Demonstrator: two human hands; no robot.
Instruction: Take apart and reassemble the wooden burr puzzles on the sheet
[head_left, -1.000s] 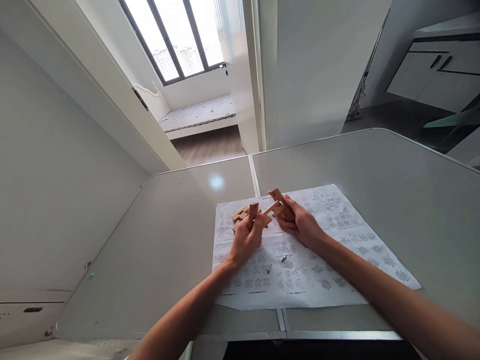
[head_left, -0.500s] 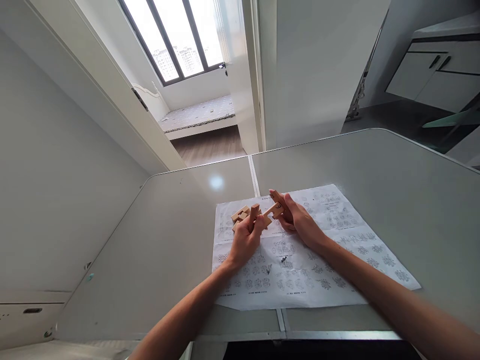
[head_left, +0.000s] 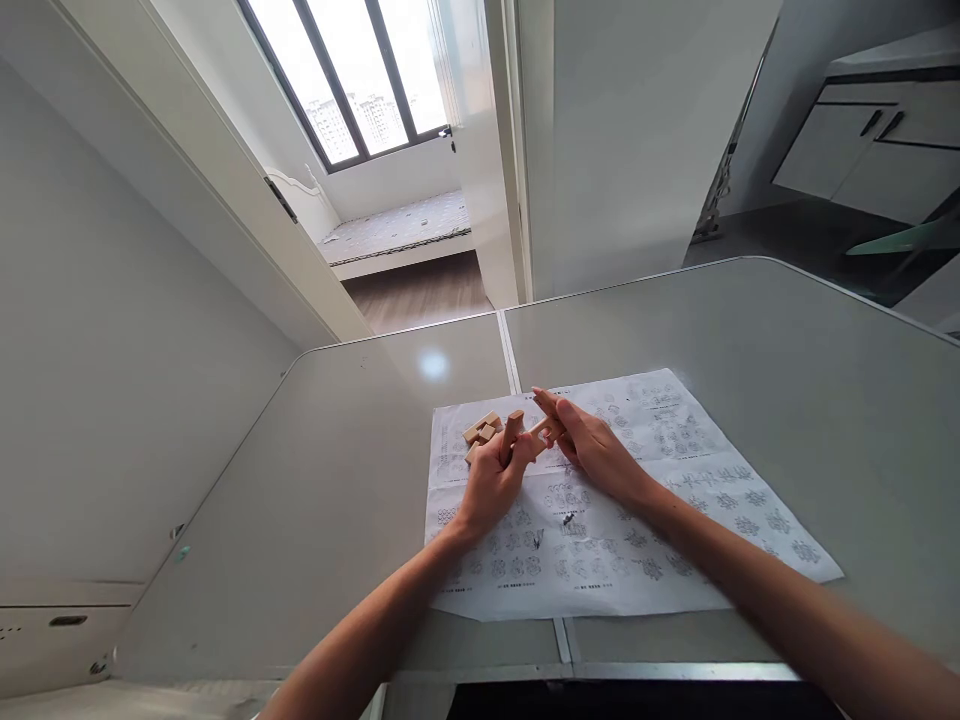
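My left hand (head_left: 491, 487) is closed around a notched wooden puzzle piece (head_left: 511, 434) that sticks up at a tilt from its fingers. My right hand (head_left: 598, 452) grips another wooden puzzle piece (head_left: 545, 401), its end pointing up and to the left. Between the hands, a light wooden bar (head_left: 538, 430) bridges the gap; which fingers hold it I cannot tell. Several loose wooden pieces (head_left: 480, 430) lie in a small pile just behind my left hand, partly hidden by it. Under everything spreads a creased paper sheet (head_left: 615, 580) printed with small puzzle diagrams.
The sheet rests on a grey table (head_left: 360, 500) with a metal seam (head_left: 508, 350) across it. Beyond the table are an open doorway, a bed (head_left: 405, 225) and a window. A white cabinet (head_left: 862, 140) stands at the far right.
My right hand has come slightly left and down, bringing its piece closer to my left hand. The gap between the held pieces is smaller. The pile has not moved.
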